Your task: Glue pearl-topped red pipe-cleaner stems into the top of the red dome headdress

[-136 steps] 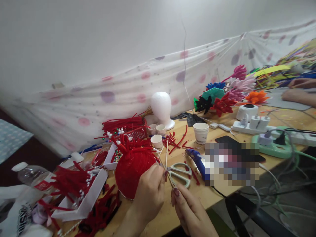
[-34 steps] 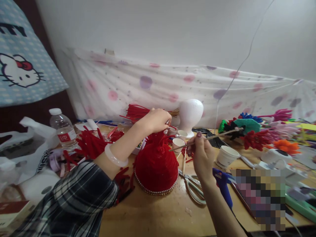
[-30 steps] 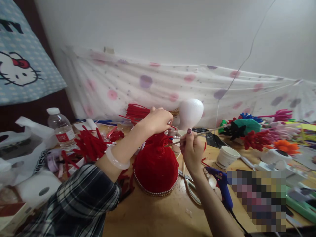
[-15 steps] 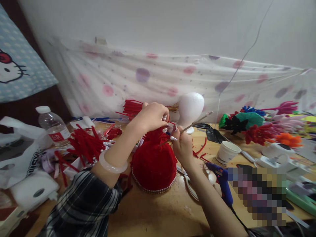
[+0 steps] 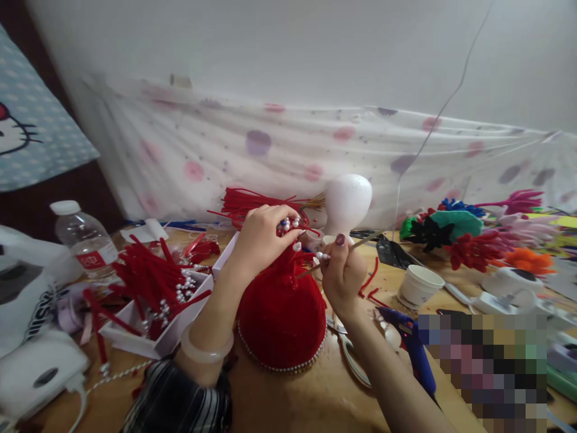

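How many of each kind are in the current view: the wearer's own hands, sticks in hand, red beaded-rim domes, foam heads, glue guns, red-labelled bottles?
Hands: 2 (left hand, right hand)
Thin stick: 1
Red dome: 1
Foam head: 1
Glue gun: 1
Red-labelled bottle: 1
Total: 7

Soft, rather muted indoor light spreads evenly, leaving the wall (image 5: 288,48) a flat grey. A faint sheen shows on the tabletop (image 5: 324,394) at lower centre. The red dome (image 5: 282,325) swallows fine texture in deep colour. Wide-angle distortion stretches the frame's edges, detail is slightly soft, and a mosaic (image 5: 496,373) obscures the lower right.
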`<move>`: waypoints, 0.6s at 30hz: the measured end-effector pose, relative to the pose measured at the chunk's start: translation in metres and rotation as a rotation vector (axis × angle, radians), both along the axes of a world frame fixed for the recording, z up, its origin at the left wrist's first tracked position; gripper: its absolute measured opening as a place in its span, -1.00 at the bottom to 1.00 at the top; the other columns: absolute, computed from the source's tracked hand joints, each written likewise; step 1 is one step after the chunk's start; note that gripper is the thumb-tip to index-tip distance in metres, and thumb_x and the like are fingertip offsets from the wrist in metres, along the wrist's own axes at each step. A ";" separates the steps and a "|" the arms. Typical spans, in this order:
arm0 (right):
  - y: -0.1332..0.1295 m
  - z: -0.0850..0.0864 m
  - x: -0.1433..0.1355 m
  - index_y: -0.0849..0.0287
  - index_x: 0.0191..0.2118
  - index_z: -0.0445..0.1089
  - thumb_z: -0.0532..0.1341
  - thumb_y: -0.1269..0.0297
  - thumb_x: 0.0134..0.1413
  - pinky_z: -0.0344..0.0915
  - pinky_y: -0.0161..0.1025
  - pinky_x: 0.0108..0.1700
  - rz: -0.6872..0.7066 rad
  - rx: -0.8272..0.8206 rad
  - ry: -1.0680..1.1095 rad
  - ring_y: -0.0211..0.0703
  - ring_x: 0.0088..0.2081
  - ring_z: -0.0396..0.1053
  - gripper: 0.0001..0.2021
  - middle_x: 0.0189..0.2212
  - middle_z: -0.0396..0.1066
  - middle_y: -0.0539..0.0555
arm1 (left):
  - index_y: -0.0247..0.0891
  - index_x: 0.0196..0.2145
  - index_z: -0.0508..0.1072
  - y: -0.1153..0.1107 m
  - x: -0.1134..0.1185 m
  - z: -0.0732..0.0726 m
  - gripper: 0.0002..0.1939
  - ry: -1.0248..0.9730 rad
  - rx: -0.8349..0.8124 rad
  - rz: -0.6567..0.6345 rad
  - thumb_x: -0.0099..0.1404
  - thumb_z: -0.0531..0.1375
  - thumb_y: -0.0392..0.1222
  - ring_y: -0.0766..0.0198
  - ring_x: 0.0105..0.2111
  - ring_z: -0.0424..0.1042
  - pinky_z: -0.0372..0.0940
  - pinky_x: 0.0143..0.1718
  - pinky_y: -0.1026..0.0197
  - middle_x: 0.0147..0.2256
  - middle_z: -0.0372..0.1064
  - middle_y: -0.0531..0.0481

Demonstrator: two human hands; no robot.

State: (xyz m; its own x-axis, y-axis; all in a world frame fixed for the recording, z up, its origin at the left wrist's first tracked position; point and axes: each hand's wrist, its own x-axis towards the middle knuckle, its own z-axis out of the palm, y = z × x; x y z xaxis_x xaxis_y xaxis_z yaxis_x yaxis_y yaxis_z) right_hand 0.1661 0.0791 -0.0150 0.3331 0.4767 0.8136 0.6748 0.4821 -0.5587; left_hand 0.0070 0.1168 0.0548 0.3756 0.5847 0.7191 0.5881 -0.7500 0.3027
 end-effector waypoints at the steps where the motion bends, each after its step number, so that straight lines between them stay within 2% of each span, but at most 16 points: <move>1: 0.002 0.000 -0.002 0.09 -0.54 0.18 -0.13 0.04 0.37 0.12 -0.29 -0.48 -0.009 0.003 -0.036 -0.27 -0.60 0.21 -0.53 -0.66 0.23 -0.05 | -0.19 -0.22 0.47 0.001 0.000 -0.001 -0.88 0.001 0.013 0.008 0.25 0.26 -0.24 0.16 -0.16 0.45 0.27 -0.08 0.12 -0.19 0.54 -0.03; 6: 0.007 0.002 -0.002 0.11 -0.54 0.20 -0.11 0.09 0.37 0.08 -0.31 -0.51 0.034 -0.025 -0.186 -0.30 -0.62 0.20 -0.55 -0.68 0.24 -0.06 | -0.20 -0.23 0.50 0.009 -0.003 -0.005 -0.88 -0.002 0.008 0.026 0.24 0.27 -0.24 0.16 -0.22 0.45 0.27 -0.13 0.11 -0.24 0.55 -0.01; 10: 0.008 0.000 0.001 0.12 -0.52 0.24 -0.05 0.11 0.36 0.03 -0.30 -0.53 0.084 0.023 -0.336 -0.31 -0.63 0.17 -0.58 -0.68 0.23 -0.08 | -0.18 -0.26 0.51 0.013 -0.002 -0.007 -0.89 -0.055 0.042 0.011 0.21 0.30 -0.27 0.17 -0.25 0.47 0.28 -0.16 0.13 -0.27 0.55 0.03; 12: 0.009 -0.002 0.000 0.12 -0.52 0.24 -0.04 0.12 0.36 0.03 -0.29 -0.53 0.112 0.025 -0.277 -0.31 -0.63 0.16 -0.59 -0.68 0.22 -0.09 | -0.18 -0.27 0.52 0.013 -0.001 -0.007 -0.88 -0.063 0.058 0.006 0.20 0.30 -0.29 0.18 -0.26 0.48 0.29 -0.18 0.13 -0.28 0.55 0.03; 14: 0.011 -0.005 -0.003 0.11 -0.52 0.21 -0.05 0.13 0.38 0.06 -0.29 -0.54 0.140 0.063 -0.110 -0.32 -0.64 0.16 -0.59 -0.67 0.20 -0.09 | -0.19 -0.27 0.52 0.013 -0.001 -0.007 -0.88 -0.069 0.075 0.011 0.20 0.31 -0.29 0.18 -0.27 0.48 0.29 -0.19 0.14 -0.29 0.55 0.04; 16: 0.011 -0.006 -0.006 0.10 -0.54 0.16 -0.08 0.14 0.39 0.09 -0.29 -0.56 0.156 0.152 0.084 -0.32 -0.65 0.15 -0.57 -0.69 0.16 -0.10 | -0.19 -0.27 0.51 0.012 -0.001 -0.007 -0.88 -0.071 0.088 0.011 0.19 0.31 -0.29 0.19 -0.27 0.48 0.29 -0.20 0.14 -0.29 0.55 0.04; 18: 0.011 -0.004 -0.009 0.08 -0.57 0.11 -0.08 0.13 0.40 0.09 -0.28 -0.57 0.156 0.254 0.171 -0.32 -0.66 0.14 -0.55 -0.71 0.11 -0.11 | -0.19 -0.27 0.51 0.010 -0.001 -0.007 -0.88 -0.068 0.095 0.002 0.20 0.31 -0.29 0.19 -0.28 0.48 0.30 -0.20 0.15 -0.29 0.55 0.04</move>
State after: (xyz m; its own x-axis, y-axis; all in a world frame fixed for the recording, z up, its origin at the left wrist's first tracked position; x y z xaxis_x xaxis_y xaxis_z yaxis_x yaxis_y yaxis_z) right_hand 0.1574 0.0902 -0.0195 0.4139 0.3223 0.8514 0.4890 0.7102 -0.5065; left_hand 0.0062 0.1272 0.0482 0.3227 0.5136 0.7951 0.5699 -0.7761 0.2700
